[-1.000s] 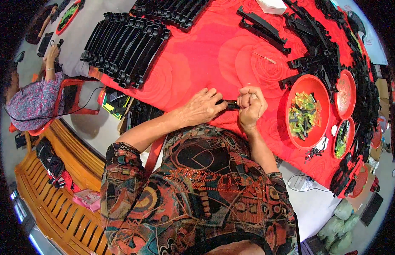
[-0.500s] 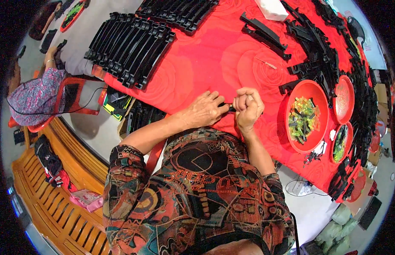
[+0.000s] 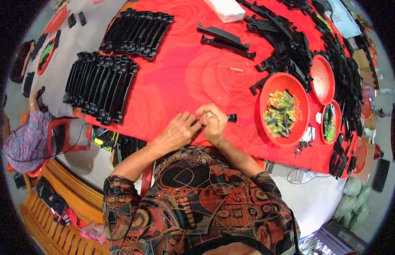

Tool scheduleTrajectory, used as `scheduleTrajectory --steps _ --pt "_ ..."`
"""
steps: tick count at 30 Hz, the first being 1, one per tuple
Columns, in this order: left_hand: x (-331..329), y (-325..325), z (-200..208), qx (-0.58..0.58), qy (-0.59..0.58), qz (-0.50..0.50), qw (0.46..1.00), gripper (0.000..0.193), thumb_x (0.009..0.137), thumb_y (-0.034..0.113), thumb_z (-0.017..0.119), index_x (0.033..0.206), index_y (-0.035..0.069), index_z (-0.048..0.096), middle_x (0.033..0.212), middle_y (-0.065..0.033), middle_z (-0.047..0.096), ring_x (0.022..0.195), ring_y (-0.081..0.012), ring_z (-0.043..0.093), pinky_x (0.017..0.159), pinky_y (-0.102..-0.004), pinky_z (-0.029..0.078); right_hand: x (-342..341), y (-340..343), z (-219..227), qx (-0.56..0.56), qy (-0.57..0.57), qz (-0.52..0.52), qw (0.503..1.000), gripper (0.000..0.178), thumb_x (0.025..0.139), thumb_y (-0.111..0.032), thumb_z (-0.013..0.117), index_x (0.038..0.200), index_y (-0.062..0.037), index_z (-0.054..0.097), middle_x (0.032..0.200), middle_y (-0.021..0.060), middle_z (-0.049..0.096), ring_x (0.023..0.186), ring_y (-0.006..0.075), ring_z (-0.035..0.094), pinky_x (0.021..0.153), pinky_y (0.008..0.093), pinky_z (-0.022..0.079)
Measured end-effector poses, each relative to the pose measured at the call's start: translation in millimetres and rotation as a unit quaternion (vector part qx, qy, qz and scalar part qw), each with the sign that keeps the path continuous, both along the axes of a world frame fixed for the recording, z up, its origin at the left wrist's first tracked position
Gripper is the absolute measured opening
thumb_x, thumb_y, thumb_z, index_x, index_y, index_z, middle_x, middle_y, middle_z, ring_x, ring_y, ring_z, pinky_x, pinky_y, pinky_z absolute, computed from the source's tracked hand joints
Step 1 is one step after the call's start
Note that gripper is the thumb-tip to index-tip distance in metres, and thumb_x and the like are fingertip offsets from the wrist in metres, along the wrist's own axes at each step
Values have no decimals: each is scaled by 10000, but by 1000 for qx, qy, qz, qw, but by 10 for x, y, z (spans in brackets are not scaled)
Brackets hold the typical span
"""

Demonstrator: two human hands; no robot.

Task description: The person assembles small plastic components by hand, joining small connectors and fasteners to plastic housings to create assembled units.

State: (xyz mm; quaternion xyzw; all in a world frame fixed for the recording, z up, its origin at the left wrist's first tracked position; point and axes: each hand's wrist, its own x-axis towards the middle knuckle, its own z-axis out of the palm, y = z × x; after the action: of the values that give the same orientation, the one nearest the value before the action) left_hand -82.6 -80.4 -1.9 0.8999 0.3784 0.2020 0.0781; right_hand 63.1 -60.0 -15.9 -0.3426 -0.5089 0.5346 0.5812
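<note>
Close to the table's near edge, my two hands are together over the red cloth. My left hand has its fingers bent and pinched on a dark piece beside the right fingers. Curled into a near fist, my right hand closes around a black plastic part, whose end sticks out to the right. Most of the part is hidden by the fingers. To the right stands a red bowl holding small yellow-green and black pieces.
Two rows of black plastic strips lie at the left. Beyond the hands are two loose black strips, a thin stick and a white box. Black parts heap at right, near red dishes. A person sits far left.
The view has shifted, so the table's things sit farther left. My right hand has come up against the left; the black part now protrudes right of it, where before it showed between both hands.
</note>
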Motion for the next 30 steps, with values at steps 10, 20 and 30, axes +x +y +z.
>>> scheduleTrajectory --steps 10,20,30 --pt "30 1 16 -1 -4 5 1000 285 633 78 659 910 63 596 837 -99 509 782 -264 493 653 -389 415 2 4 172 11 -108 -3 994 204 863 -129 439 953 12 556 595 10 439 510 67 385 471 248 320" --pt "80 40 -5 55 39 0 998 288 702 126 622 983 66 604 831 -99 504 769 -256 487 659 -385 398 277 -156 248 55 -135 -40 988 169 905 -116 481 1000 -10 571 674 9 466 589 75 432 528 244 365" --pt "162 1 -70 19 -22 72 997 255 729 125 636 981 88 618 873 -88 521 821 -264 506 675 -394 423 2103 134 715 67 -598 -280 748 87 790 -106 603 845 -40 619 801 139 603 711 300 610 644 392 479"
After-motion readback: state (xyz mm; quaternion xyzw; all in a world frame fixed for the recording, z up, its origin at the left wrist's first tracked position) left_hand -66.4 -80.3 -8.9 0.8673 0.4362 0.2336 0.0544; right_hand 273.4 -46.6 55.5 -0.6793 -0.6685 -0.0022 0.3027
